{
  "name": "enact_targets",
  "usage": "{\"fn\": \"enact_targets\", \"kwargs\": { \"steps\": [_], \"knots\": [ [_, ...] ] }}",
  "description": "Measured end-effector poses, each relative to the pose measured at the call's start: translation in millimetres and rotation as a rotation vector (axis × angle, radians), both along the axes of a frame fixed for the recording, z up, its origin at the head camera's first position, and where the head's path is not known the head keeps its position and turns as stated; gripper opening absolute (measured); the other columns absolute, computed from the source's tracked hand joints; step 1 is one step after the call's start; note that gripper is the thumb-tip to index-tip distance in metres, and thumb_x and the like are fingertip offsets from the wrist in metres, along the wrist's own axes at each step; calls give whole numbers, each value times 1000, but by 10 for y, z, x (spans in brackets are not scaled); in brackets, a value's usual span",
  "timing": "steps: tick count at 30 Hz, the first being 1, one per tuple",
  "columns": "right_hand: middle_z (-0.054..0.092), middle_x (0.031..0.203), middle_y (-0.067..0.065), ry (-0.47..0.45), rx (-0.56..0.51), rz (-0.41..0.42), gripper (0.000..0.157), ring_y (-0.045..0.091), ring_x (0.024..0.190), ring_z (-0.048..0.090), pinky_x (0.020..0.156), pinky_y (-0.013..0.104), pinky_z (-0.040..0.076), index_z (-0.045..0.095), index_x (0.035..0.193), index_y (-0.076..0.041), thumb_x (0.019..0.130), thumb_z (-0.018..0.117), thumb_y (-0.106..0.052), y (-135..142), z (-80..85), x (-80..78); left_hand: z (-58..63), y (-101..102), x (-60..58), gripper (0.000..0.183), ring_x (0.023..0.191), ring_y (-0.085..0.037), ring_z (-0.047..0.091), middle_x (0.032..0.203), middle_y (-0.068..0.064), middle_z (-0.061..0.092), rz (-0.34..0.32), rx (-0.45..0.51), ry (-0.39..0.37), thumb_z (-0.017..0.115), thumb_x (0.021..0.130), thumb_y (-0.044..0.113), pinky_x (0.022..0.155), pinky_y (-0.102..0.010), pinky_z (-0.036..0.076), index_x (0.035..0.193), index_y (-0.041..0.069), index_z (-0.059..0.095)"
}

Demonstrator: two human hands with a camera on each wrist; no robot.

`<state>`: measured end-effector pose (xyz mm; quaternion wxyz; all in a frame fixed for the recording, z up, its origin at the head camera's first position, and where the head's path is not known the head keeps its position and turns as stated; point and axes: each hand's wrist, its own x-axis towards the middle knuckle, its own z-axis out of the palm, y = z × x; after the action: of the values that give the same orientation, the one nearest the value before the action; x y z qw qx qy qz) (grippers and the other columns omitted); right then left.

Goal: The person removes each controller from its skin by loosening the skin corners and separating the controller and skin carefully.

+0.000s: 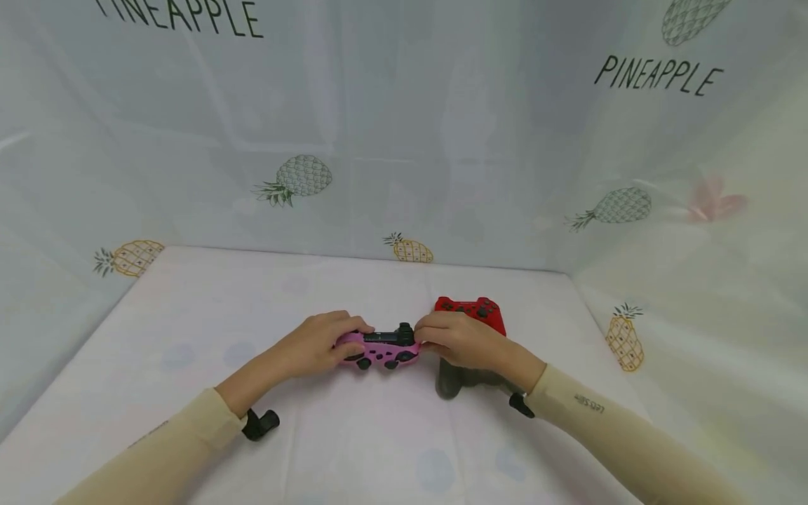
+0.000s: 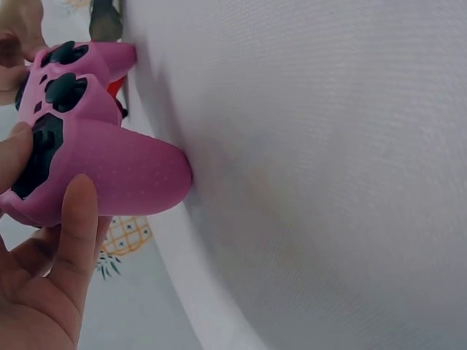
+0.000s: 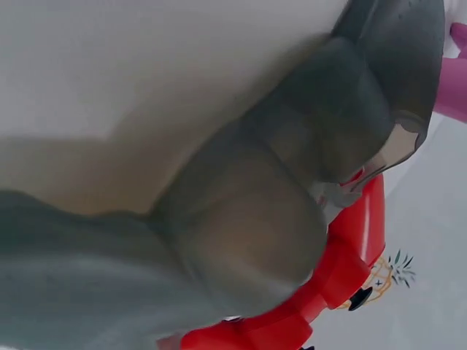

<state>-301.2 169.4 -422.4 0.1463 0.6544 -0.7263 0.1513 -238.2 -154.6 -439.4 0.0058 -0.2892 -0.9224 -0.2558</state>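
Note:
A pink game controller with black thumbsticks and buttons stands on its handles between both hands. My left hand grips its left end, with fingers and thumb on opposite sides, as the left wrist view also shows. At the other end, my right hand pinches the controller's edge with its fingertips. Under my right wrist lies a dark grey-green, rubbery controller-shaped cover, with a cut-out at one end. It fills much of the right wrist view and hides most of that hand there.
Behind my right hand lies a red game controller, partly covered by the hand. A white cloth covers the table. Pale sheeting printed with pineapples stands round its back and sides. A black wrist mount sticks out by the left cuff.

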Motion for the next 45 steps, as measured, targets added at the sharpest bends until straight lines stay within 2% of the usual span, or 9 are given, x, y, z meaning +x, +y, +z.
{"fn": "enact_targets", "kwargs": {
  "steps": [5,10,16,24,28,32,36,39,45],
  "knots": [
    [70,100,0,-112,33,-21,27,12,98,67,89,22,56,70,102,-9,85,87,2,-17,16,-29,27,-17,-6,31,88,-8,57,109,8,68,-3,14,0,73,103,29,79,-31,49,133,26,70],
    [72,100,0,-255,-38,-64,30,11,93,68,85,21,58,70,101,-9,83,83,12,64,-124,-13,35,-4,-11,31,88,-8,56,111,7,69,-11,17,2,71,104,29,79,-31,48,134,24,70],
    [74,101,2,-259,-76,-50,31,12,92,71,85,21,59,70,102,-6,82,83,14,137,-286,35,31,-11,-11,31,88,-8,55,111,9,69,-6,23,4,71,104,32,79,-31,47,135,27,69],
    [74,100,0,-268,-61,-107,23,10,92,70,86,20,58,71,101,-6,87,83,7,86,-327,87,27,-46,-38,30,88,-10,55,113,8,70,19,43,-20,71,103,32,80,-34,46,134,29,70],
    [76,97,-2,-313,-52,-222,21,6,87,70,80,19,58,75,100,-9,86,86,1,70,-298,145,13,-65,-27,30,86,-9,54,110,8,69,14,46,-25,72,103,31,78,-32,45,133,27,70],
    [77,91,-2,-452,-56,-355,18,3,82,69,76,21,59,78,96,-11,86,88,-1,69,-242,190,6,-71,-11,29,84,-9,54,107,8,69,1,65,-16,73,103,30,75,-30,45,132,25,71],
    [76,92,-6,-642,-23,-404,17,4,84,69,79,25,60,75,98,-13,88,87,-6,56,-130,192,4,-61,8,29,84,-8,53,105,9,68,6,76,-10,73,103,30,74,-29,44,132,25,71],
    [74,92,-8,-731,12,-413,23,8,85,71,80,27,60,68,101,-13,89,88,-13,47,-34,185,-5,-44,24,30,83,-8,53,105,9,67,14,86,-12,73,103,30,74,-29,44,132,27,70],
    [72,111,2,-724,-3,-444,39,19,96,73,85,40,62,63,119,-9,91,87,-21,-62,75,217,-54,-37,40,31,88,-8,55,111,9,69,37,119,-23,73,103,32,78,-32,46,133,29,70]
  ]
}}
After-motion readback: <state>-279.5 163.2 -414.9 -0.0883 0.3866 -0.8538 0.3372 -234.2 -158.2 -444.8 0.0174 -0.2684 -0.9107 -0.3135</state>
